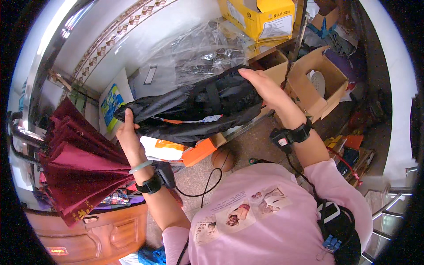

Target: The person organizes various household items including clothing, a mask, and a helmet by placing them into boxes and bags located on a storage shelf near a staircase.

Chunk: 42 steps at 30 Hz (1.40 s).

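Note:
A long, black, thin-fabric piece (176, 101) with a strap across it is stretched out between my hands; it looks like a soft bag or cover, but I cannot tell which. My left hand (128, 131) pinches its left end, thumb on top. At the upper right end, my right hand (263, 87) grips the fabric, with most fingers hidden behind it. Through a slit in the folds, orange and white show from behind. Just left of my left forearm hangs a maroon umbrella (88, 154), its cloth loosely gathered in pleats.
An orange and white box (198, 152) lies beneath the fabric, near a brown ball (223, 160). Clear plastic sheeting (203, 44) covers things at the back. A yellow carton (269, 20) and an open cardboard box (316, 84) stand far right. A wooden cabinet (101, 229) is at lower left.

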Tool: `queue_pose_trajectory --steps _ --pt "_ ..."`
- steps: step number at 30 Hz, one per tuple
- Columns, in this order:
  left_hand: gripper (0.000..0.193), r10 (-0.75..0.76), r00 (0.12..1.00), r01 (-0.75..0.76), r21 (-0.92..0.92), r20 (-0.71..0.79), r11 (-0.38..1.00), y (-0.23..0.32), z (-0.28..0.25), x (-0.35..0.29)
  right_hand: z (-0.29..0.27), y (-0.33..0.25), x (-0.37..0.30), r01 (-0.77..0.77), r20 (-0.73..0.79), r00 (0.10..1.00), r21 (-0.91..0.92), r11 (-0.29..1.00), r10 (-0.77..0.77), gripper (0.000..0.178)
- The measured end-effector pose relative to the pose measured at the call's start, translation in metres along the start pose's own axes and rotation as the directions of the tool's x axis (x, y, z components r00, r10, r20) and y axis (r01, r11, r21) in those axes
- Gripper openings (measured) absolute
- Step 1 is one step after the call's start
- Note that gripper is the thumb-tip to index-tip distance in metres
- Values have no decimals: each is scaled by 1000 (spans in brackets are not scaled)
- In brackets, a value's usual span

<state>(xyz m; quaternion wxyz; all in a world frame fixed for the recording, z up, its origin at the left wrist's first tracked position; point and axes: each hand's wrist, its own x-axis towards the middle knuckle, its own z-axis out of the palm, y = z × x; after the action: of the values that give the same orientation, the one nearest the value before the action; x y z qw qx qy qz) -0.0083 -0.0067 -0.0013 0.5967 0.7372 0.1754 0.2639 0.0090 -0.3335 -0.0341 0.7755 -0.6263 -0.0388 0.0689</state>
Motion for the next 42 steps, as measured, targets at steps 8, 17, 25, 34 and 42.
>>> queue_pose_trajectory --steps 8,17,25,34,42 --pt "43 -19 1000 22 -162 23 987 -1 2 -5 -9 2 -8 54 51 997 -55 997 -51 35" --pt "46 -24 947 265 -738 320 620 -9 2 -22 -27 10 -27 72 619 752 -422 904 229 49" --pt "42 -92 877 440 -711 472 549 -7 47 -70 29 59 8 193 467 863 45 980 -192 81" --pt "16 83 941 111 -533 328 839 -3 77 -71 35 20 -21 -57 520 854 146 988 -27 73" --pt "29 220 892 -59 -380 395 923 30 119 -42 -68 -19 -61 176 -309 943 143 974 -125 48"
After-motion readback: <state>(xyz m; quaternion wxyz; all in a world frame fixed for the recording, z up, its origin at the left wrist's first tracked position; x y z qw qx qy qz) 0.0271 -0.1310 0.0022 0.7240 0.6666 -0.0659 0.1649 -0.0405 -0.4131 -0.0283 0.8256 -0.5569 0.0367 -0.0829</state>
